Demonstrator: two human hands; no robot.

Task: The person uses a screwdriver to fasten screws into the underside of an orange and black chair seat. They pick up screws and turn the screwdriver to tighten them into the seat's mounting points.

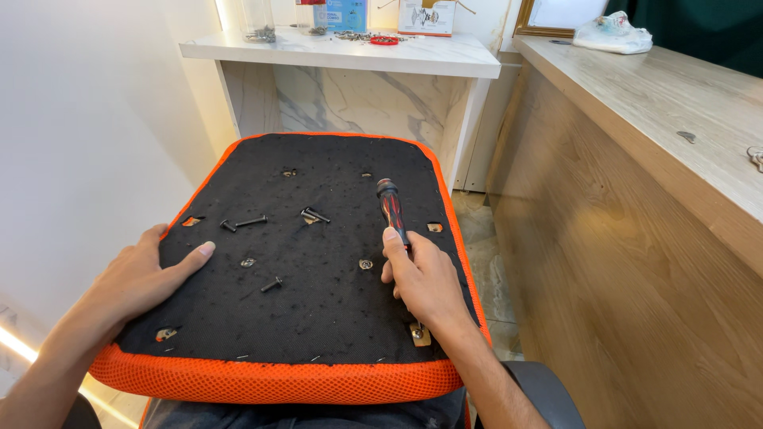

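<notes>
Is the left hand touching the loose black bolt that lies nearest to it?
Apart. The head view shows bare black fabric between the left hand and the nearest loose bolt on the seat underside.

One orange-edged seat cushion (pixel 318 381), underside up, centre of frame. One red-and-black screwdriver (pixel 391 208), right of centre. Four loose black bolts (pixel 251 221) on the black fabric: three in a row mid-frame, one lower centre (pixel 272 284). Two hands: left hand (pixel 143 278) at lower left, right hand (pixel 425 278) at lower right. Two glass jars (pixel 258 20) on the upper-left shelf.
</notes>
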